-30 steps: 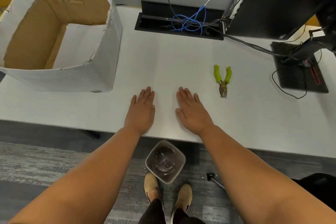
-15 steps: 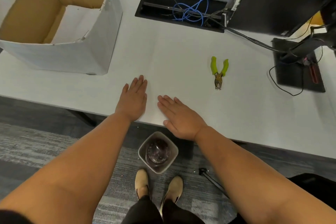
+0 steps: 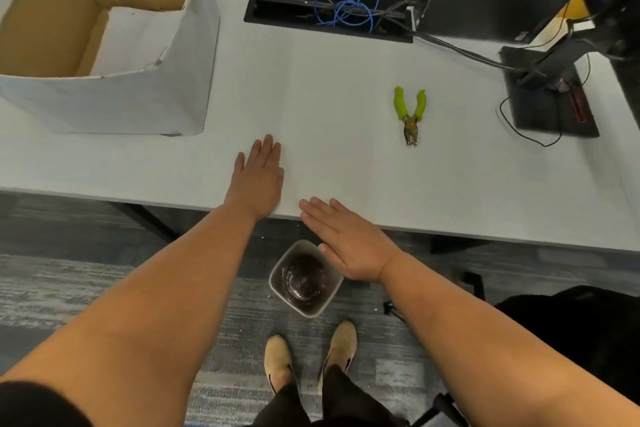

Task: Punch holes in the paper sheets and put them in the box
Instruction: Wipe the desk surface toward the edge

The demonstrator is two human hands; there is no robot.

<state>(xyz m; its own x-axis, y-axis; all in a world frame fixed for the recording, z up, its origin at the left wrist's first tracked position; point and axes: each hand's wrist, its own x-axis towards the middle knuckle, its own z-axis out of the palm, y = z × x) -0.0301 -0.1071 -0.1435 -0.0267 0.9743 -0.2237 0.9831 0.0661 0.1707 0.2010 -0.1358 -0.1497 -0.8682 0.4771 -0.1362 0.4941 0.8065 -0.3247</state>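
Grey carpet fills the bottom of the frame, with a small bin (image 3: 306, 279) holding a dark liner standing just above the person's shoes, right under the near edge of the white desk (image 3: 346, 80).

Nearest the viewer, the right hand (image 3: 346, 243) lies flat, palm down, fingers straight and close together and pointing toward the upper left; only its fingertips reach over the desk edge, while the palm hangs out over the bin. It holds nothing. Slightly higher in the frame, left of centre, the left hand (image 3: 259, 177) rests flat on the desk, palm down, fingers together and pointing up the frame, also empty.

Further up and to the right of centre lies the green-handled hole punch (image 3: 410, 114). Its long axis runs nearly straight up and down the picture, metal nose toward the near edge, both green handles splayed toward the back. It sits up and to the right of both hands, on the right hand's side, so I judge that hand the natural one to take it, reaching forward and closing over the handles from above.

In the upper left of the frame stands the open cardboard box (image 3: 194, 55), well apart from the punch and closer to the left hand. I cannot pick out any paper sheets against the white desk; white shows inside the box, whether paper or lining I cannot tell.
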